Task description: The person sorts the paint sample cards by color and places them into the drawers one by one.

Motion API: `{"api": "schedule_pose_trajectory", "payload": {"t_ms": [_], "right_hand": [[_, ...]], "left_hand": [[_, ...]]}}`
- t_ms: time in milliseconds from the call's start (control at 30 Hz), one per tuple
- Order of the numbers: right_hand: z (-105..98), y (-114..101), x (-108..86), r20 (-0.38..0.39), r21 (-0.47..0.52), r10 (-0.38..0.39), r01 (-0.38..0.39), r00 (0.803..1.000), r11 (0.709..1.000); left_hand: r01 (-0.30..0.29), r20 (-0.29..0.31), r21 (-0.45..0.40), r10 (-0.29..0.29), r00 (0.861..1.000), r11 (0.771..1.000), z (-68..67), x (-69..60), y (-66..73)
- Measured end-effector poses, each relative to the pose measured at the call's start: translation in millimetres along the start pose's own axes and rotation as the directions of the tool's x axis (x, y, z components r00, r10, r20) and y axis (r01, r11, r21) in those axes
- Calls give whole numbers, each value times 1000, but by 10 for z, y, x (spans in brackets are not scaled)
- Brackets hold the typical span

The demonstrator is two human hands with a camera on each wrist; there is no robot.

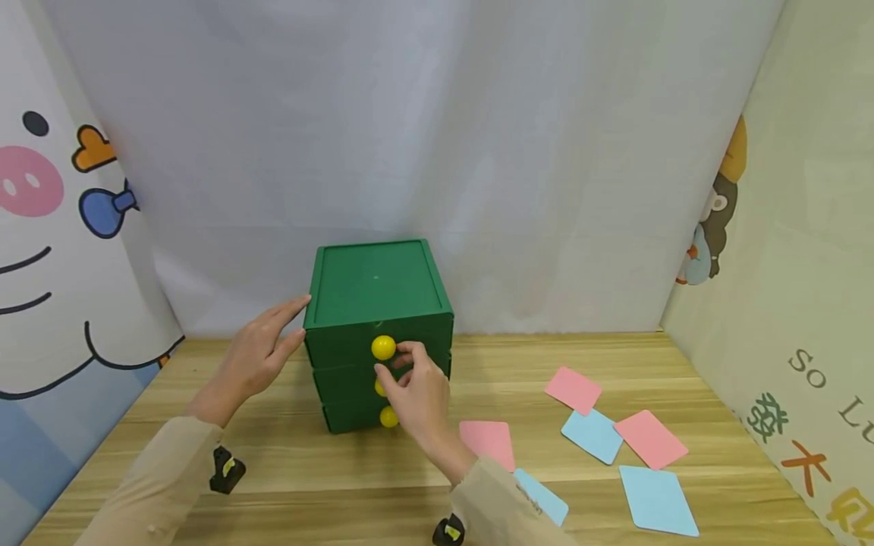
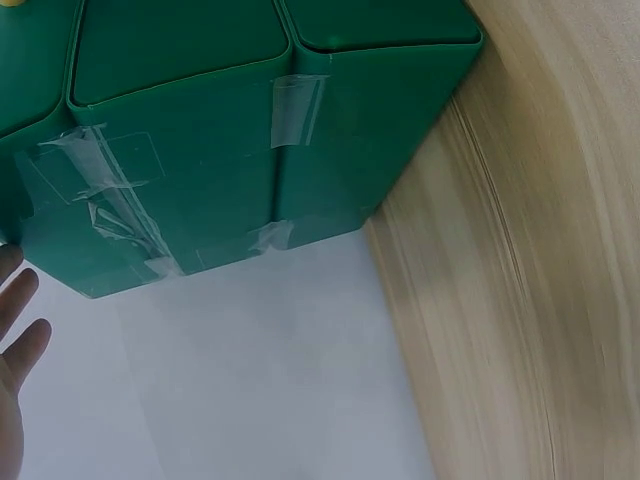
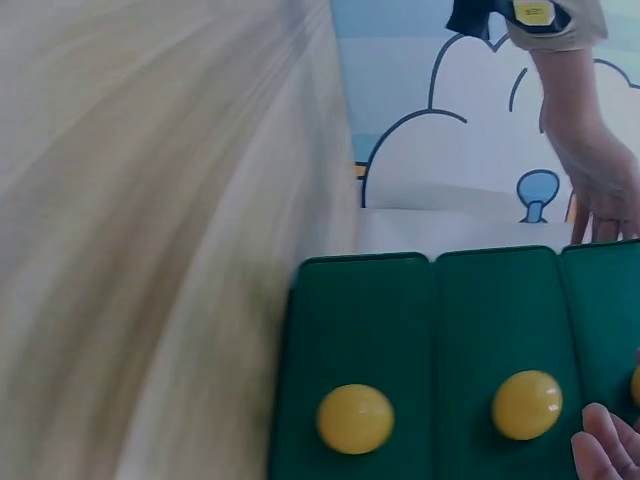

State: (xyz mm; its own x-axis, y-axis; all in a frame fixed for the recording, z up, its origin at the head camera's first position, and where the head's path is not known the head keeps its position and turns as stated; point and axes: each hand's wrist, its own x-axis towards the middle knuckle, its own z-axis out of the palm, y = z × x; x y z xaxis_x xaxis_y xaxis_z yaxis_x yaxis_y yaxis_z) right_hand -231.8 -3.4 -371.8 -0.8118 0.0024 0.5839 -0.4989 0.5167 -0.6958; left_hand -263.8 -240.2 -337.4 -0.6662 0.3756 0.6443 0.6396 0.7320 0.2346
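A green three-drawer cabinet stands on the table with its drawers closed, each front bearing a round yellow knob. My right hand is at the front, thumb and fingers spread apart just beside the top knob; whether they touch it is unclear. In the right wrist view, some of its fingertips show near that knob at the frame's edge. My left hand is at the cabinet's left side, fingers extended, with fingertips at its upper edge. Clear tape runs over the cabinet's side in the left wrist view.
Pink cards and blue cards lie scattered on the wooden table, right of the cabinet. A pale curtain hangs behind. Printed cartoon panels flank the table on both sides.
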Motion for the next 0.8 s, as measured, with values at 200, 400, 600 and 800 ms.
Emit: {"api": "schedule_pose_trajectory", "payload": {"t_ms": [200, 400, 600, 800], "right_hand": [[70, 123, -104, 18, -9, 39, -39, 999, 999], [141, 217, -168, 33, -30, 88, -87, 996, 996], [185, 242, -199, 60, -32, 150, -148, 987, 988], [234, 270, -231, 58, -35, 150, -148, 987, 988]], "left_hand": [[2, 1, 3, -2, 1000, 1000, -2, 2, -3], [-3, -5, 1, 3, 1000, 1000, 4, 13, -1], [-8, -11, -4, 8, 1000, 1000, -6, 16, 7], [-9, -9, -6, 9, 1000, 1000, -4, 4, 5]]}}
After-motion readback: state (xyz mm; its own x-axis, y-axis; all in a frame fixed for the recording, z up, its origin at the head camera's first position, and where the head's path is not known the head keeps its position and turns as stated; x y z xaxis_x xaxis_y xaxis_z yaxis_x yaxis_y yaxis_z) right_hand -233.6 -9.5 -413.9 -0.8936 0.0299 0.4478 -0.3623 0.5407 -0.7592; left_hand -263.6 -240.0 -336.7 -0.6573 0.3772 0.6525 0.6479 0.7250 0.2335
